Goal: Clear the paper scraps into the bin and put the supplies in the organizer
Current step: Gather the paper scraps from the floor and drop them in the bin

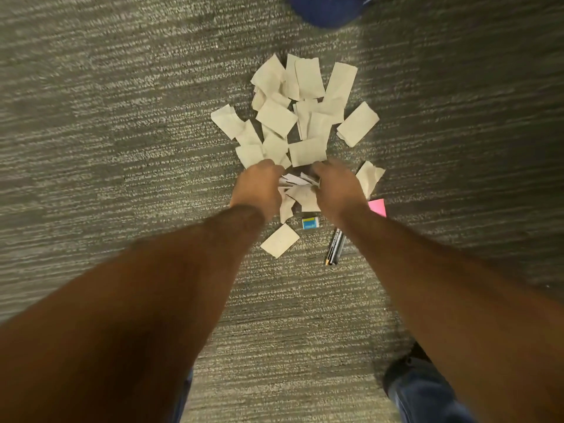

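Curling together, left hand (259,186) and right hand (335,187) clutch paper scraps (297,186) between them.

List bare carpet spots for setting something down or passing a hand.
Free: wide grey carpet left of the white paper scraps; carpet right of them; the strip between the forearms, below the lone white scrap. Crowded: around the left hand and right hand, blue-and-white eraser, dark pencils, pink sticky pad.

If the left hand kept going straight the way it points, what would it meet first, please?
Probably the pile of torn cream paper scraps just beyond the left hand on the grey carpet; depth is unclear.
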